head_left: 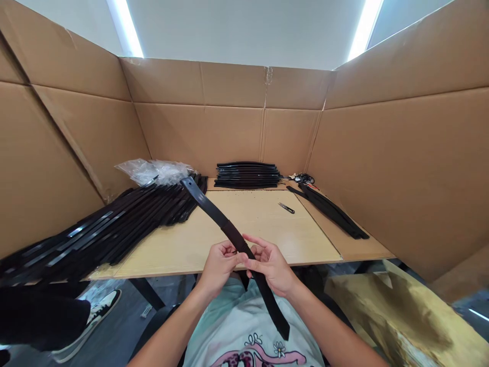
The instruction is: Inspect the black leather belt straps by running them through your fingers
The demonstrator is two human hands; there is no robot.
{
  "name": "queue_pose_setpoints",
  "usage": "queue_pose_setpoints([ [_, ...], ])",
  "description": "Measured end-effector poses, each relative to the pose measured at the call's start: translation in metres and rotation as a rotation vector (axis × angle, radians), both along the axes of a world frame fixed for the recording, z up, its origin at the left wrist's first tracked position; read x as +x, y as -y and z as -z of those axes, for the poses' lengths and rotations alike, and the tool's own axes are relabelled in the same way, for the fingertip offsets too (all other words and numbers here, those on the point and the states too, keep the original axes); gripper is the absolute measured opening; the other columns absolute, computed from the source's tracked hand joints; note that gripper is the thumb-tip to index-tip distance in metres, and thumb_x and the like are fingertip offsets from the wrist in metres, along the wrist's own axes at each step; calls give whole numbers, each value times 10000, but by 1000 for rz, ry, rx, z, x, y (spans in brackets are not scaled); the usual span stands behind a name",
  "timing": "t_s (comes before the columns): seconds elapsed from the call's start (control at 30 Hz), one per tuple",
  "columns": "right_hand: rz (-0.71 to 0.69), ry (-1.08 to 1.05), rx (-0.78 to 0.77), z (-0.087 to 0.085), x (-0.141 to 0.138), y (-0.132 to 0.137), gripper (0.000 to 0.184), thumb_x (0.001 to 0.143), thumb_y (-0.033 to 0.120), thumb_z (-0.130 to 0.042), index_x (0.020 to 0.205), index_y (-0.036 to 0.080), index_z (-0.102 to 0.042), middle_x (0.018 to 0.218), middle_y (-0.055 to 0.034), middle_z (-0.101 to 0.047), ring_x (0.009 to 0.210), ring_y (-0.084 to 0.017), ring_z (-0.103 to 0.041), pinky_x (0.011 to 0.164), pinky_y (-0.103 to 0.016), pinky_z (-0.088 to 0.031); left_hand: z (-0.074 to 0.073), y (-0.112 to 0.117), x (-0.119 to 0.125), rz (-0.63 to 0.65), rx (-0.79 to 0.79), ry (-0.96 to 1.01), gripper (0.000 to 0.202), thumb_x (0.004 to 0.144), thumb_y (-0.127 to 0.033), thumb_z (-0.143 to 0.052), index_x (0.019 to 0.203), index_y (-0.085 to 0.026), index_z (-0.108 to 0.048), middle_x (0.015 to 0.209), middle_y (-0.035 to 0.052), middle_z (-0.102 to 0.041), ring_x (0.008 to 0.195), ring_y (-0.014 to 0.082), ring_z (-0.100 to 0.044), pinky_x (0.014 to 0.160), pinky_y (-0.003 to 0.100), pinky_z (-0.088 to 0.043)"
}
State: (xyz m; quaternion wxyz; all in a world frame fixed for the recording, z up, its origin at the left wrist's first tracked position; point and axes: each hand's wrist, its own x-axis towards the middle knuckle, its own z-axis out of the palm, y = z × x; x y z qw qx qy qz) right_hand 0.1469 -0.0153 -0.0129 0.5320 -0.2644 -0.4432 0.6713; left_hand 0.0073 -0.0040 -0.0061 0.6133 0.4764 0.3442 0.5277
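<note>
presently, head view: one black strap (208, 205) was in work. the left hand (219, 265) and right hand (272, 265) were both closed on its middle, pinching it between thumb and fingertips, just above the near edge of the tabletop (267, 232). its far end rose leftward and its near end hung over the lap.

by judgement, much was left: a large heap of straps (107, 229) lay at the left, a neat stack (247, 175) at the back and a few straps (332, 210) at the right. which lot was finished could not be told.

a small tool (286, 208) lay well apart from the hands, and a plastic bag (153, 171) lay behind the heap. cardboard walls (401, 168) closed three sides. nothing blocked the hands.
</note>
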Motion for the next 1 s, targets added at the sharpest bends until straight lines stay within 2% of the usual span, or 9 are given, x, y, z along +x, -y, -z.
queue_pose_setpoints([
  [0.1,-34,58,79,-1,0,1,468,597,213,-814,1037,160,-665,738,5,-590,612,-105,-533,491,-226,-514,1,2,1,63,-25,25,383,512,-356,-844,704,-106,-625,586,4,-619,453,111,-527,410,220,-420],
  [0.2,-64,121,161,-6,0,4,383,664,271,-768,1017,156,-671,799,-22,-611,659,-127,-556,488,-232,-527,0,4,1,75,-33,54,367,520,-344,-843,660,-107,-601,578,8,-620,464,118,-548,428,226,-437],
  [0.33,-123,177,194,-10,3,6,342,752,301,-703,1057,160,-640,764,-18,-630,521,-83,-557,408,-175,-423,-1,5,0,175,-36,95,355,568,-351,-818,651,-130,-553,493,-16,-581,411,150,-575,422,253,-448],
  [0.43,-178,112,152,-11,5,6,285,814,360,-634,990,136,-638,707,-32,-645,455,-64,-525,397,-170,-356,-1,5,0,233,-49,106,342,616,-358,-789,646,-151,-519,419,-49,-524,383,172,-581,434,279,-462],
  [0.57,-132,72,71,-9,3,5,346,859,428,-550,733,112,-609,607,-23,-601,409,-46,-460,387,-173,-312,0,6,1,173,-56,51,358,632,-386,-774,640,-151,-504,464,-14,-576,395,128,-549,432,229,-403],
  [0.67,-55,103,40,-8,1,5,357,834,448,-577,695,119,-576,559,5,-553,389,-39,-425,371,-168,-278,1,5,3,85,-33,-9,382,630,-419,-768,622,-139,-508,468,-13,-573,339,39,-372,369,170,-227],
  [0.73,-25,113,20,-7,0,6,367,815,465,-593,688,122,-561,546,14,-533,385,-38,-411,362,-165,-258,1,5,3,42,-5,-32,398,626,-436,-765,597,-138,-503,443,-36,-531,341,14,-266,369,168,-136],
  [0.87,-3,104,-13,-7,-1,8,377,787,487,-617,688,132,-535,533,27,-507,381,-32,-384,353,-156,-228,-3,7,5,-10,51,-47,408,612,-441,-769,550,-148,-491,412,-83,-404,364,24,-238,378,177,-150],
  [1.0,-10,101,-55,-7,-2,11,381,772,500,-628,696,145,-511,507,47,-468,369,-21,-341,345,-146,-186,-6,10,6,-50,83,-62,395,606,-431,-772,541,-155,-498,429,-93,-343,390,38,-259,387,183,-187],
])
